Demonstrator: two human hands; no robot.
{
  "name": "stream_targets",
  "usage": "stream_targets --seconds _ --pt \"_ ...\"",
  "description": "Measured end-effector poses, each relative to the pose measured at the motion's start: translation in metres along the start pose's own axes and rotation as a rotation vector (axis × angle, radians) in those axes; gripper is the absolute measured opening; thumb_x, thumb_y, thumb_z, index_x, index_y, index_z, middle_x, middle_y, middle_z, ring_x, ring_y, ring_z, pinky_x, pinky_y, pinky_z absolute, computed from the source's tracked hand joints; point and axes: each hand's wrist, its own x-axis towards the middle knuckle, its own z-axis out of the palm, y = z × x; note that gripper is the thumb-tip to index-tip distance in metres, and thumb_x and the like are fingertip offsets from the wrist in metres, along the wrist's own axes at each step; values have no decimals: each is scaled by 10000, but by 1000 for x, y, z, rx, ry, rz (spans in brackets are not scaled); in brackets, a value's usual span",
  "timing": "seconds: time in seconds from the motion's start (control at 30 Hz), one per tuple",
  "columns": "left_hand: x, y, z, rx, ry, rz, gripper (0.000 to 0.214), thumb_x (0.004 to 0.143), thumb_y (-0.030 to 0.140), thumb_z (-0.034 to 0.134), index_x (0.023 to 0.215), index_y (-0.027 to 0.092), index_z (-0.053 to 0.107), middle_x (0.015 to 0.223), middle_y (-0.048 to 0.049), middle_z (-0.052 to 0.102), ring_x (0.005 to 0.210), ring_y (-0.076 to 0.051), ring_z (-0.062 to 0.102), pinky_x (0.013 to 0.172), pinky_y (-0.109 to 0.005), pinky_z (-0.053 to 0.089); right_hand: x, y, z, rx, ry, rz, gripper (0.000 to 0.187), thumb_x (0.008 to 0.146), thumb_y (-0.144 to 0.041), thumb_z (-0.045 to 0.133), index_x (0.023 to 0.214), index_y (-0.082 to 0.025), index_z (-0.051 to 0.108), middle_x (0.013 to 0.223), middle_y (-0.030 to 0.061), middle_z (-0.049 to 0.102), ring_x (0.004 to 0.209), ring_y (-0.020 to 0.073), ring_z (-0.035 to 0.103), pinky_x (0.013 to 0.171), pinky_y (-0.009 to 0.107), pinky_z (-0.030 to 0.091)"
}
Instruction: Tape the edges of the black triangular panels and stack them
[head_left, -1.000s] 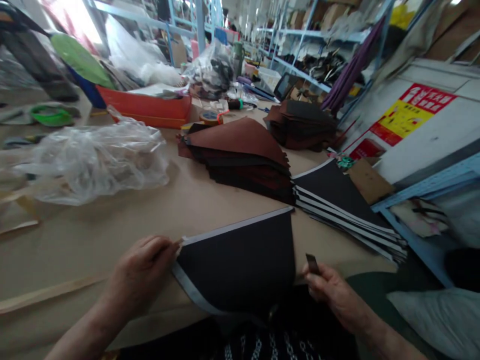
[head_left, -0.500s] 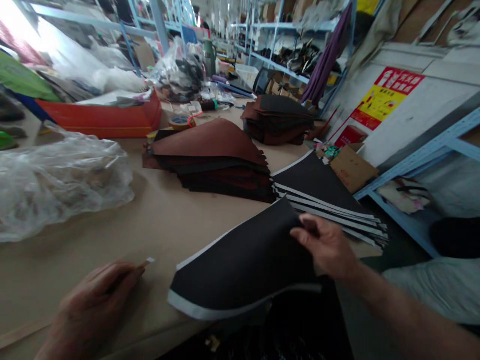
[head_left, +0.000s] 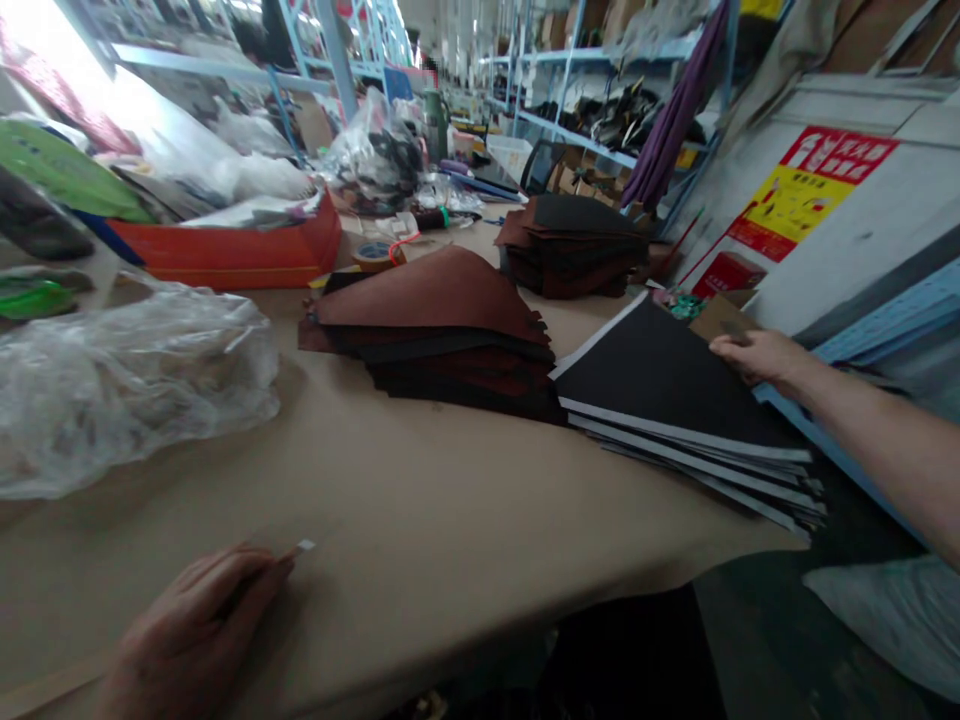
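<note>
Reaching right hand: the right hand (head_left: 761,357) is far out at the end of the forearm (head_left: 862,410), which enters from the right side and slants up and inward; the wrist looks almost straight.
Right fingers: drawn nearly together, with a small dark piece (head_left: 739,337) between thumb and fingers, too blurred to name; whether they also touch the sheet, I cannot tell.
Left hand: the left hand (head_left: 202,620) is low at the near left part of the counter (head_left: 420,500), back upward, fingers bent and pointing inward.
Left fingers: pinched closed on a thin piece (head_left: 305,546), whose pale tip comes out beyond the fingertips; whether the hand rests its weight on the counter, I cannot tell.
Black sheets: the stack of black sheets (head_left: 660,370) lies at the right side of the counter, just beside the right hand, slightly fanned, with pale borders toward the person.
Brown stack: the nearer brown pile (head_left: 442,295) lies left of the black sheets, close against their corner; another brown pile (head_left: 574,245) is farther back.
Plastic bag: the clear bag (head_left: 142,370) lies beyond the left hand, well apart from it.
</note>
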Motion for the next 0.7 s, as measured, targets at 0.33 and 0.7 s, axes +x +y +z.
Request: stream_targets --seconds 0.33,0.7 --pt "0 9 -4 2 61 68 280 850 474 508 800 221 617 795 -11 679 741 -141 634 711 -209 480 19 -162 135 -134 -274 -492 372 714 -328 702 1049 -168 696 896 47 630 788 166 599 740 276 461" --pt "5 26 -9 -119 83 55 211 877 347 497 743 209 585 693 -5 623 664 -140 597 648 -236 462 31 -242 195 -474 -478 -796 300 873 -308 525 1128 -213 653 1122 47 607 956 184 599 798 268 444"
